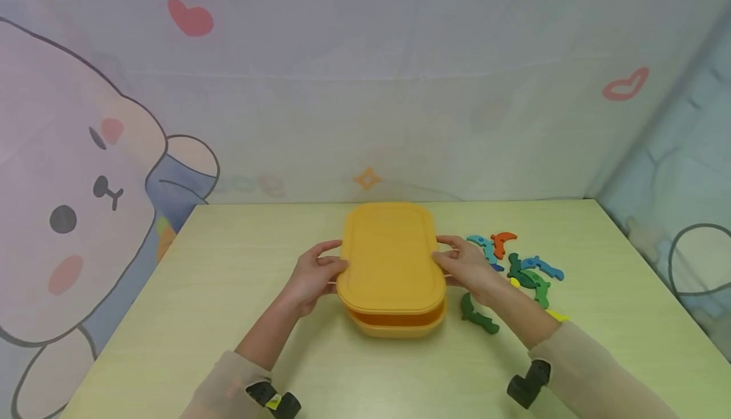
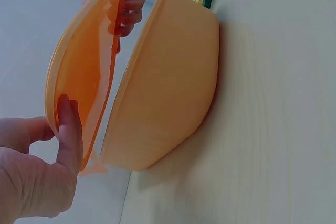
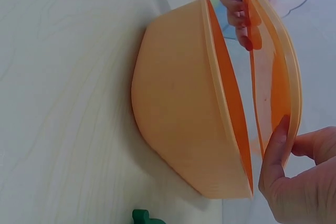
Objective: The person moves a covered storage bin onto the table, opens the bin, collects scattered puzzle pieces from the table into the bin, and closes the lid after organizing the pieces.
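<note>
An orange-yellow plastic lid (image 1: 390, 257) is held above a matching deep box (image 1: 396, 329) that stands on the table. My left hand (image 1: 313, 274) pinches the lid's left edge, thumb on the outside and fingers under the rim. On the opposite edge my right hand (image 1: 465, 268) pinches it the same way. Both wrist views show a gap between the lid (image 2: 79, 66) and the box (image 3: 178, 98), so they are apart. What the box contains is hidden under the lid.
Right of the box lie several flat coloured pieces: a dark green one (image 1: 478, 315) nearest, a blue one (image 1: 542, 267), an orange one (image 1: 502, 243) and a light blue one (image 1: 484, 246). The pale wooden table (image 1: 228, 266) ends at a printed curtain (image 1: 320, 120) behind.
</note>
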`<state>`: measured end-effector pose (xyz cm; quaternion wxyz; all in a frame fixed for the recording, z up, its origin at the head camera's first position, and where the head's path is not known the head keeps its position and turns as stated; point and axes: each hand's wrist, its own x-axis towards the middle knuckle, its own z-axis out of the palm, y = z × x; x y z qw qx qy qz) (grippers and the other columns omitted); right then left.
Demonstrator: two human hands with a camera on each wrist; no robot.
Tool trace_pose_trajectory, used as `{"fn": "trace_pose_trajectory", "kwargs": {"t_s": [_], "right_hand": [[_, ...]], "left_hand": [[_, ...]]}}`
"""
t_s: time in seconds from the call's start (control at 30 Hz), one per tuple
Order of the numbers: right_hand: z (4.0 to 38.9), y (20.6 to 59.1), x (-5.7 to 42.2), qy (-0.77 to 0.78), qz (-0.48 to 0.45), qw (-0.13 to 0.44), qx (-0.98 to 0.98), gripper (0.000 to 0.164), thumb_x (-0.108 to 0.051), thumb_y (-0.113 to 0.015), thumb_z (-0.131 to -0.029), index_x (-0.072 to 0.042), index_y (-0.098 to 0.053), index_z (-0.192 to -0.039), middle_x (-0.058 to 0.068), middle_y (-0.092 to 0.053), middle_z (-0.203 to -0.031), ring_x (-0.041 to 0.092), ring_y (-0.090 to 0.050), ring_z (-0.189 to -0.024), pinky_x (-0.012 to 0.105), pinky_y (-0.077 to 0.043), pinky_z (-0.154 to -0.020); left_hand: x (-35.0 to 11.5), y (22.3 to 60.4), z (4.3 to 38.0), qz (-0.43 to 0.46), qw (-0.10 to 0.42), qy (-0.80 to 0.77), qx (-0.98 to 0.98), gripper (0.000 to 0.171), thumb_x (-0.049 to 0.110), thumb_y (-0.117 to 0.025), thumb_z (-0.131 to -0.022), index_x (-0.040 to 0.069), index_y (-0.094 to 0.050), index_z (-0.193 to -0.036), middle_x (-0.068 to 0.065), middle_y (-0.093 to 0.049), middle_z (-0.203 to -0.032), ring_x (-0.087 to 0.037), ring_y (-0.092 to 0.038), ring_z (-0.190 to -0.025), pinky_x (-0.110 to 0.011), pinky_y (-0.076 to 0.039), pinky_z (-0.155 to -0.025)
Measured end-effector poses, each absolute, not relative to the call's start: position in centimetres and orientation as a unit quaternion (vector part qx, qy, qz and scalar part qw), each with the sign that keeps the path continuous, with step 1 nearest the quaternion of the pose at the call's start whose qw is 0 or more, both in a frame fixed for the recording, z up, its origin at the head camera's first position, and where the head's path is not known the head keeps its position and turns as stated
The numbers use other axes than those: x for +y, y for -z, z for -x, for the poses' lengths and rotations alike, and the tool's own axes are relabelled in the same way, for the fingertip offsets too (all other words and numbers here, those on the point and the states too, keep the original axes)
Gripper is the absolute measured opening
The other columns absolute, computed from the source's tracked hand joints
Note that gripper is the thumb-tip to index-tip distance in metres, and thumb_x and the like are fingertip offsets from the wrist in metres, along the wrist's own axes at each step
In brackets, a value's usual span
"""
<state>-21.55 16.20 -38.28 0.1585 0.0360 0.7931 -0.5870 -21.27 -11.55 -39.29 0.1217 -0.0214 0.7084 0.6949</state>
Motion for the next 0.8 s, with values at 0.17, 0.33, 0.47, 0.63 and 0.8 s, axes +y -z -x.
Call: {"fn": "trace_pose_trajectory", "kwargs": {"t_s": [0.17,0.33,0.47,0.63,0.8], "right_hand": [[21.6,38.2,15.6,0.584,-0.021,0.159,0.796,0.054,-0.024,-0.050,-0.094,-0.010,-0.027,-0.142,0.019,-0.054,-0.121,0.022,-0.062,-0.096,0.038,-0.053,-0.085],[21.8,38.4,14.8,0.585,-0.011,0.154,0.796,0.054,-0.022,-0.051,-0.094,-0.010,-0.028,-0.142,0.020,-0.054,-0.123,0.023,-0.062,-0.096,0.037,-0.054,-0.083],[21.9,38.4,14.0,0.582,-0.009,0.147,0.800,0.054,-0.020,-0.052,-0.093,-0.009,-0.030,-0.141,0.020,-0.055,-0.120,0.022,-0.063,-0.092,0.035,-0.056,-0.077],[21.8,38.3,13.0,0.590,-0.005,0.142,0.795,0.053,-0.017,-0.053,-0.092,-0.010,-0.032,-0.140,0.019,-0.058,-0.114,0.020,-0.064,-0.084,0.035,-0.057,-0.073],[21.7,38.1,12.0,0.598,0.002,0.142,0.789,0.054,-0.017,-0.055,-0.091,-0.010,-0.032,-0.139,0.018,-0.059,-0.110,0.019,-0.064,-0.080,0.034,-0.057,-0.071]], "left_hand": [[-12.4,39.2,21.2,0.020,0.124,-0.694,0.709,0.050,0.007,-0.059,-0.087,0.013,-0.042,-0.134,-0.014,-0.063,-0.107,-0.017,-0.064,-0.071,-0.028,-0.054,-0.060],[-13.4,39.2,21.1,0.014,0.127,-0.688,0.714,0.051,0.009,-0.059,-0.088,0.014,-0.041,-0.135,-0.015,-0.062,-0.111,-0.018,-0.065,-0.075,-0.029,-0.055,-0.063],[-14.3,39.0,20.9,0.016,0.128,-0.684,0.719,0.050,0.010,-0.059,-0.088,0.016,-0.041,-0.134,-0.013,-0.062,-0.111,-0.018,-0.065,-0.076,-0.030,-0.055,-0.064],[-15.2,38.9,20.5,0.012,0.125,-0.678,0.724,0.051,0.010,-0.059,-0.088,0.014,-0.040,-0.136,-0.013,-0.063,-0.110,-0.017,-0.064,-0.075,-0.029,-0.055,-0.064],[-16.2,39.1,20.1,0.011,0.123,-0.673,0.730,0.054,0.010,-0.059,-0.089,0.012,-0.037,-0.138,-0.013,-0.062,-0.110,-0.016,-0.063,-0.075,-0.028,-0.055,-0.064]]}}
